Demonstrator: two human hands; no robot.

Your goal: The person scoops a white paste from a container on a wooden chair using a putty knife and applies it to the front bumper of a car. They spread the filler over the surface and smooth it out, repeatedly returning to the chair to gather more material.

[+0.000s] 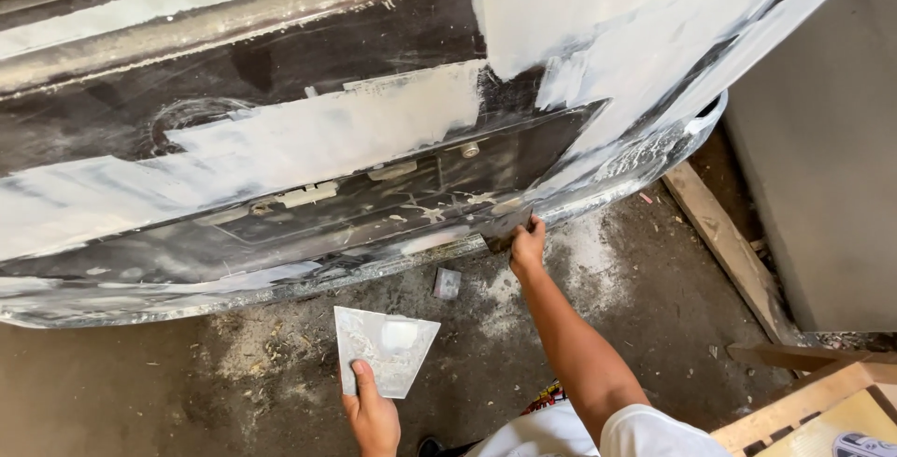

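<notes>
— What's out of sight around the right hand (pixel 527 246)?

— Its fingertips are tucked behind the putty knife (pixel 505 229), whose blade edge merges with the dark car panel (pixel 280 64). That panel runs off the top and left edges.

— And the left hand (pixel 373 415)?

— Its wrist is cut by the bottom edge; only the thumb shows over the filler board (pixel 383 349), the other fingers hidden beneath. The small grey block (pixel 448 283) between the two grips is too small to identify.
</notes>
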